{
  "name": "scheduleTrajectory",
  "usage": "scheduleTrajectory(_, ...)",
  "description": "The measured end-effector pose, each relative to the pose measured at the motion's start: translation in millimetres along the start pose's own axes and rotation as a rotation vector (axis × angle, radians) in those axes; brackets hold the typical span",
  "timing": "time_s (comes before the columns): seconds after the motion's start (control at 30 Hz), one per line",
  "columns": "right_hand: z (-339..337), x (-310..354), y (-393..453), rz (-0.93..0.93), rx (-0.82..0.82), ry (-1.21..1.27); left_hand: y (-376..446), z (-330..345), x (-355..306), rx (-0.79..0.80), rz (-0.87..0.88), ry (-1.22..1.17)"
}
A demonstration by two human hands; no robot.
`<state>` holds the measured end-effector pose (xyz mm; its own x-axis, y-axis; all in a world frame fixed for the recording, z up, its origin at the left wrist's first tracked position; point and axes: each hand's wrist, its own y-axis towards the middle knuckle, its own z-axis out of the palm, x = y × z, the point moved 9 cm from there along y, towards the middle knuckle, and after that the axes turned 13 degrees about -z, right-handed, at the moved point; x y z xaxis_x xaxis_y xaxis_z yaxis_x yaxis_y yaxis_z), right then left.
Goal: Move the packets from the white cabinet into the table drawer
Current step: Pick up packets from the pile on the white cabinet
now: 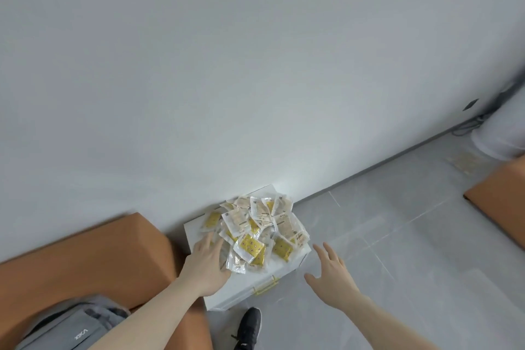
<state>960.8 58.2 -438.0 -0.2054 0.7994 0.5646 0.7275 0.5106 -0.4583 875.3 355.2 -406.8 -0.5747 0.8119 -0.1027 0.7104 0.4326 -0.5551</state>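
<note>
Left hand (206,261), fingers straight, is resting on the left edge of a heap of packets (255,230) lying atop the white cabinet (241,290). Right hand (331,273) is hovering beside it, fingers spread, holding nothing, over the grey floor (397,236).

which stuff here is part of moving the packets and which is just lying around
Job:
- packets, heaped on the cabinet
- white cabinet
- left hand, fingers on the heap's edge
- right hand, open, beside the cabinet

Lying about:
- grey bag
- brown table, left
- brown table corner, right
- cables by the wall

No drawer shows.
</note>
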Motion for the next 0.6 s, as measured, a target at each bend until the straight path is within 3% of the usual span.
scheduleTrajectory(0.23,28.3,-24.2,120.1,0.035,0.006,-0.003,154.4,18.9,-24.0,0.016,0.108,0.195)
scheduleTrajectory(0.43,71.5,-66.0,211.9,0.066,0.028,-0.015,251.3,71.7,-52.9,0.02,0.32,0.638)
scheduleTrajectory(0.6,101.4,-96.9,266.3,0.056,0.08,-0.098,306.9,110.9,-49.4,0.13,0.378,0.782)
